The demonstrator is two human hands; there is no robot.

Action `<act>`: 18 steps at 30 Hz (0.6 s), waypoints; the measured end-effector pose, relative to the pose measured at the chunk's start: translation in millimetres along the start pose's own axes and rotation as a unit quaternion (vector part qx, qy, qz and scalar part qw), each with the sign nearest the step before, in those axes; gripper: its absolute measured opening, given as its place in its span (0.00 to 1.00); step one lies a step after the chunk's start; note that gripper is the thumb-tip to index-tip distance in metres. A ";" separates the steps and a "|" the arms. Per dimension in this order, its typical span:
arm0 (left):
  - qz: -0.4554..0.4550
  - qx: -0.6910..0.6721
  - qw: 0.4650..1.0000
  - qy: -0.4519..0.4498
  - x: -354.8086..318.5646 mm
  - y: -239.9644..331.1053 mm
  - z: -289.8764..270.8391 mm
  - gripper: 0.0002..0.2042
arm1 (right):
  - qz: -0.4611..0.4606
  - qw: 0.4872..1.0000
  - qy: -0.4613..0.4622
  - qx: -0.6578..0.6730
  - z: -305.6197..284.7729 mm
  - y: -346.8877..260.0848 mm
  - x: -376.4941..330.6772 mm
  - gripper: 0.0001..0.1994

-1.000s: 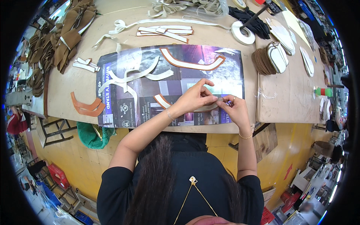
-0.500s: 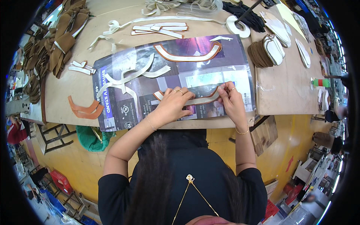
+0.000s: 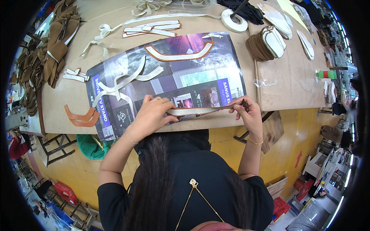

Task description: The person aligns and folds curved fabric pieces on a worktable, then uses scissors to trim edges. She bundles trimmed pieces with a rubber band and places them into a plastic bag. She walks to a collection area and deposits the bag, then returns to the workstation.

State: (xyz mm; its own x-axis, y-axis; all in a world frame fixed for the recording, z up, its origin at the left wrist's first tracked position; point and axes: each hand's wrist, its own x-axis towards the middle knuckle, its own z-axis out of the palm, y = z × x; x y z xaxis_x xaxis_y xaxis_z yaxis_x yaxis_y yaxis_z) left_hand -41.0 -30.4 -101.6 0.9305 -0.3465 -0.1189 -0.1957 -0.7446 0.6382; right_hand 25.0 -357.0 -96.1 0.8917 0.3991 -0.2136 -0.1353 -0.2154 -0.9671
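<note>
Near the table's front edge, a long white strip with brown edging [image 3: 196, 111] stretches nearly straight between my hands. My left hand [image 3: 152, 115] is closed around its left end, which the fingers hide. At the other end, my right hand [image 3: 248, 114] pinches the strip between thumb and fingers; a small dark brown bit pokes out at its fingertips. Under the strip lies a printed sheet of glossy card [image 3: 154, 84]. A curved white strip with brown edging [image 3: 179, 57] rests on it farther back, and several bare white curved strips [image 3: 123, 85] overlap on its left part.
Orange-brown curved pieces [image 3: 83, 118] overlap the card's left edge. Straight brown-edged strips [image 3: 152, 29] and a white tape roll [image 3: 227, 24] lie behind. At right stand stacked brown-and-white pieces [image 3: 256, 48] and a green-and-red spool [image 3: 326, 74]. Brown pieces [image 3: 59, 48] heap up at left.
My hands have moved apart and slightly nearer to me. The strip, curved on the card before, is now drawn almost straight between them. The whole view has shifted a little.
</note>
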 end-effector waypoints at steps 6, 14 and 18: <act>-0.105 -0.161 0.981 0.021 -2.9 -12.2 -32.6 0.16 | -0.012 0.999 0.035 0.012 16.2 8.4 35.1 0.08; -0.018 0.115 0.988 0.097 90.5 -69.8 -74.4 0.13 | -0.075 0.985 0.095 -0.120 19.3 -2.9 166.4 0.17; -0.071 0.155 0.984 0.048 123.7 -83.0 -76.6 0.11 | -0.090 0.958 0.121 -0.244 7.5 25.5 211.4 0.21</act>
State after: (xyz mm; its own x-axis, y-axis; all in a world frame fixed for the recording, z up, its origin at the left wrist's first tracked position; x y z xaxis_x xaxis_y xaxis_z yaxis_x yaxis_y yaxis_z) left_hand 114.1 32.2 -111.0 0.9776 -0.1808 -0.1079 -0.1318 -0.9253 0.3557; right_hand 206.8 -271.4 -166.9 0.9633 0.2643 0.0462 0.1963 -0.5769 -0.7929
